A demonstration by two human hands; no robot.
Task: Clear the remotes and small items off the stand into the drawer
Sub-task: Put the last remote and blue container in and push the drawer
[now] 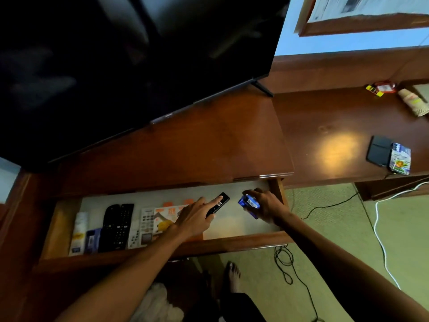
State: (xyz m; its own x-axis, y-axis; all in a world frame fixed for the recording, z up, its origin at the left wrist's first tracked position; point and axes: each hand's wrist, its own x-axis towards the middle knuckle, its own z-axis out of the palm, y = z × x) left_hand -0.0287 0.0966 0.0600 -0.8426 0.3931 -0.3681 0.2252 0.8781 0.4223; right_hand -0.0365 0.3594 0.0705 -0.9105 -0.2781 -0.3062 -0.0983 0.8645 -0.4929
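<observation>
Reaching into the open drawer point(232, 244) at lower centre, the left hand point(197, 217) grips a slim black remote point(220, 202), index finger extended along it. The right hand point(267, 203) curls its fingers point(255, 192) around what appears to be a small blue box point(248, 203), near the drawer's right end.

Slim black remote point(218, 203), blue packet point(249, 204), reddish-brown wooden drawer point(232, 243).

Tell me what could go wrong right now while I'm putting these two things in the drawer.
The left hand sets the small black remote at an angle near the magazine; it may end up overlapping it. The right hand grips the blue pack close to the drawer's right wall and could knock it. Black cables trail by your bare foot, a possible trip.
</observation>
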